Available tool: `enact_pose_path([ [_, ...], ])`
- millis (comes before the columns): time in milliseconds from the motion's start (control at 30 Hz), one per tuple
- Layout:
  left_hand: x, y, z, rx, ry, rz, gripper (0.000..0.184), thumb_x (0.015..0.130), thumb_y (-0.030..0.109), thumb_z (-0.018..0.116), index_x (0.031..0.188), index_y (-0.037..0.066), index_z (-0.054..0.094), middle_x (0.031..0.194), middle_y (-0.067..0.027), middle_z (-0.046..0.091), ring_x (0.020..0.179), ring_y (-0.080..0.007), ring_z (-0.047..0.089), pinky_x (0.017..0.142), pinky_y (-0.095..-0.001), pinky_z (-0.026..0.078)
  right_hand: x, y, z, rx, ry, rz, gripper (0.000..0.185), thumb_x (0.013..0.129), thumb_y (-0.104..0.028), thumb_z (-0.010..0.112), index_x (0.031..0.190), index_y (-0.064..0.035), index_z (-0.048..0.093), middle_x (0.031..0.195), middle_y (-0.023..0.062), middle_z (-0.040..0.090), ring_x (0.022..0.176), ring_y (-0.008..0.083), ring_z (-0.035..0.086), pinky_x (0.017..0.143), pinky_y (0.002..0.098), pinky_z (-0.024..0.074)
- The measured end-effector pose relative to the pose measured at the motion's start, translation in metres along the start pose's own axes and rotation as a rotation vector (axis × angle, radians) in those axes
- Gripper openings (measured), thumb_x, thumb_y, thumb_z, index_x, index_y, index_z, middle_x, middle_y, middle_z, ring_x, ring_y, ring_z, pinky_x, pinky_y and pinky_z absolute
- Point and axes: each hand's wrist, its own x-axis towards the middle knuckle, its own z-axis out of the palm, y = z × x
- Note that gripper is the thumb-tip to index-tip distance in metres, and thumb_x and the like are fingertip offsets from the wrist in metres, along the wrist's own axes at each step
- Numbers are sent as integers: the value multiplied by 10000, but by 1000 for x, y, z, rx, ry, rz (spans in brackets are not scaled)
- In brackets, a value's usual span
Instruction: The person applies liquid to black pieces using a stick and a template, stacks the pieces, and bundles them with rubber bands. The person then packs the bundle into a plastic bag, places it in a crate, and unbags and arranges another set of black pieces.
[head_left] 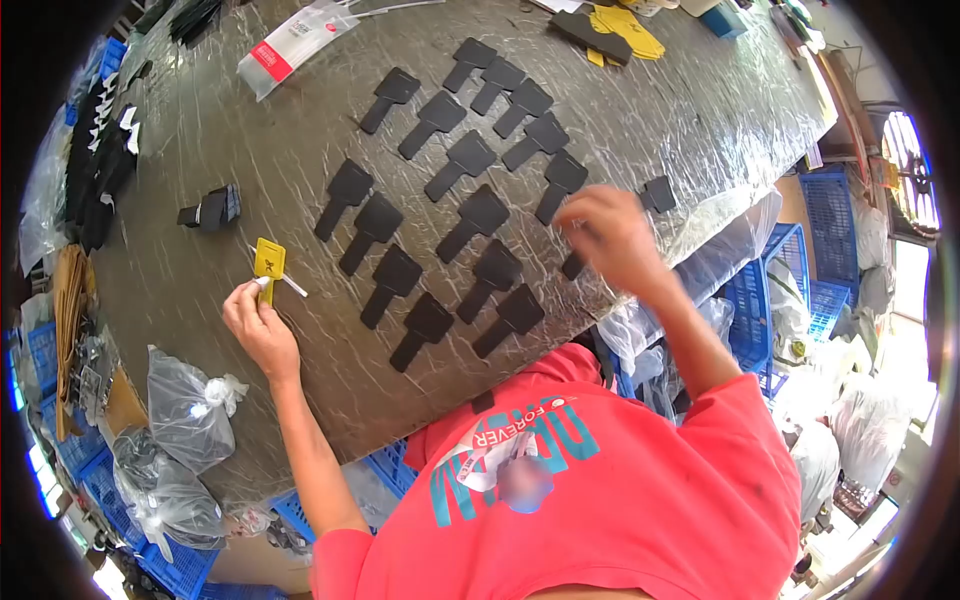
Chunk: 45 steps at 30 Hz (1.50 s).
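My left hand [255, 325] pinches the lower end of a yellow tag [270, 257] on the left part of the table. A small white tip shows at its fingers, and a thin white stick [295, 286] lies beside the tag. My right hand [610, 235], blurred, is over the right end of the spread of black paddle-shaped pieces [480, 212]. Its fingers are bent; whether they hold anything is unclear. One dark piece [573, 265] shows partly below this hand, and another black piece [658, 193] is just to its right.
A small dark bundle [212, 207] lies left of centre. At the far side are a red-and-white plastic bag [297, 48] and yellow pieces [628, 35] with dark ones. Clear bags [190, 410] hang by the left edge. Blue crates [830, 225] stand beyond the right edge.
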Motion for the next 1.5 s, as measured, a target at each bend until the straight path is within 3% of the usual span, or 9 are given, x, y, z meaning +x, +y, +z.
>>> enact_pose_path([
  [133, -1, 27, -15, 28, 160, -1, 300, 813, -98, 502, 1079, -10, 607, 1107, -149, 573, 1085, -328, 538, 955, -433, 411, -39, 78, -50, -105, 133, 128, 167, 773, -1, 664, 926, -63, 688, 919, 99, 648, 897, 314, 622, 778, 401, 482],
  [233, -9, 96, -26, -172, -32, -102, 296, 810, -108, 502, 1074, -15, 599, 1079, -141, 574, 1040, -332, 550, 956, -431, 407, -40, 104, -61, -170, 67, 128, 266, 749, -45, 705, 1009, -90, 679, 1060, 72, 623, 1026, 299, 580, 880, 409, 449],
  [367, -43, 186, -15, -290, -472, 226, 232, 828, -22, 544, 1042, 40, 608, 1009, -128, 575, 961, -310, 561, 827, -419, 423, -26, 111, -75, -286, -197, 242, 373, 706, -110, 760, 1064, -111, 658, 1131, 44, 587, 1127, 275, 525, 965, 431, 397],
  [500, -82, 241, 19, -116, -567, 248, 293, 803, 34, 630, 1090, 52, 576, 1077, -113, 544, 1019, -322, 517, 827, -425, 399, -17, 118, -81, -295, -251, 147, 311, 683, -115, 778, 970, -90, 663, 1019, 45, 632, 1047, 259, 580, 915, 410, 438],
  [700, -91, 252, 35, -3, -573, 158, 457, 752, -3, 663, 1186, 22, 521, 1123, -151, 511, 1030, -334, 500, 840, -438, 383, -5, 97, -83, 228, -464, -43, 176, 695, -101, 773, 824, -50, 664, 791, 82, 679, 793, 258, 662, 728, 372, 508],
  [833, -94, 251, 35, -106, -497, 221, 450, 745, -32, 554, 1191, 20, 530, 1061, -138, 515, 982, -318, 507, 824, -425, 395, 8, 70, -48, 297, -574, -160, 181, 687, -85, 781, 806, -67, 646, 802, 35, 642, 856, 258, 618, 820, 379, 463],
  [1067, -100, 241, 41, -186, -445, 240, 511, 743, -48, 578, 1245, 25, 516, 1128, -133, 519, 1015, -311, 515, 870, -417, 390, 11, 62, -35, 14, -501, -275, 340, 661, -121, 799, 962, -126, 640, 1036, 51, 559, 1066, 272, 535, 914, 410, 400],
  [1300, -90, 249, 41, 48, -468, 73, 726, 737, 44, 725, 1380, 2, 389, 1462, -195, 337, 1318, -372, 357, 1078, -504, 262, 19, 60, -38, -24, -512, -382, 241, 640, -129, 786, 836, -112, 647, 943, 41, 562, 1018, 251, 539, 889, 393, 404],
  [1500, -82, 254, 42, 52, -524, 41, 649, 727, -15, 649, 1337, 0, 429, 1237, -170, 463, 1169, -347, 435, 1013, -484, 303, 62, 57, -22, -95, -372, -512, 219, 639, -138, 785, 805, -103, 647, 963, 38, 582, 1013, 241, 539, 894, 389, 405],
])
